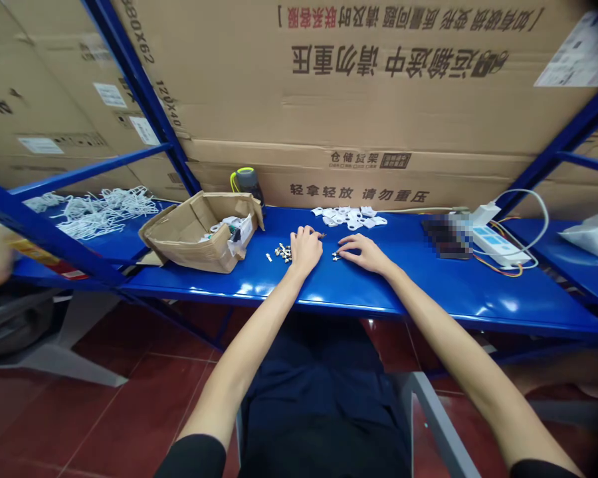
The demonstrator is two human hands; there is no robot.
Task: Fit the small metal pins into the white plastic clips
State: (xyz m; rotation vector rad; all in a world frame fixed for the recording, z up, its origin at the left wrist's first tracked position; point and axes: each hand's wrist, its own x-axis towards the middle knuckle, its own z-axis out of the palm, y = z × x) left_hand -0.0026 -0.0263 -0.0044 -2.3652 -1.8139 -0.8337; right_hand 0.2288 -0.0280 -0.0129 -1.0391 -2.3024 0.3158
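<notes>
Both my hands rest on a blue metal shelf (359, 292). My left hand (306, 247) is curled, its fingertips pinched on a small dark part near its far edge. A cluster of tiny white and metal parts (282, 252) lies just left of it. My right hand (361, 252) lies flatter, fingers reaching left and touching a few small metal parts (335, 255). A pile of white plastic pieces (349, 217) sits just beyond both hands.
An open cardboard box (199, 232) with white parts stands at the left, a dark bottle (246, 182) behind it. White cables (102, 209) lie far left. A white power strip (496, 242) with wires lies at the right. Big cartons wall the back.
</notes>
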